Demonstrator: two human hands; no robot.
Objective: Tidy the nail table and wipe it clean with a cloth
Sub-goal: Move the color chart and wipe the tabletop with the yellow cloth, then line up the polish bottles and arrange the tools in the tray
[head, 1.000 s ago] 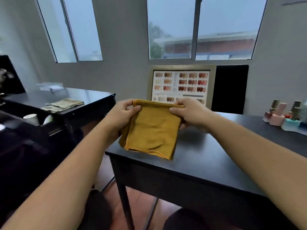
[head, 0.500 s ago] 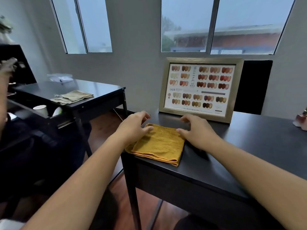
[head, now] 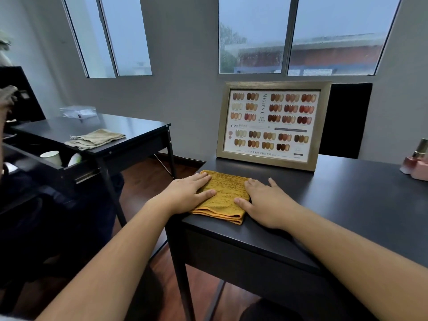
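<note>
A folded mustard-yellow cloth (head: pixel 223 195) lies flat on the near left corner of the black nail table (head: pixel 335 205). My left hand (head: pixel 187 193) rests palm down on the cloth's left part, fingers spread. My right hand (head: pixel 266 200) lies palm down at the cloth's right edge, partly on the cloth and partly on the table. Neither hand grips the cloth.
A framed nail colour chart (head: pixel 271 123) stands upright just behind the cloth. Pink nail polish bottles (head: pixel 416 163) sit at the far right. A second black table (head: pixel 104 135) to the left carries a folded beige cloth (head: pixel 97 139). The table's left edge is right beside my left hand.
A second ago both hands held the cloth up by its top edge. They laid it on the table corner and now press flat on it.
</note>
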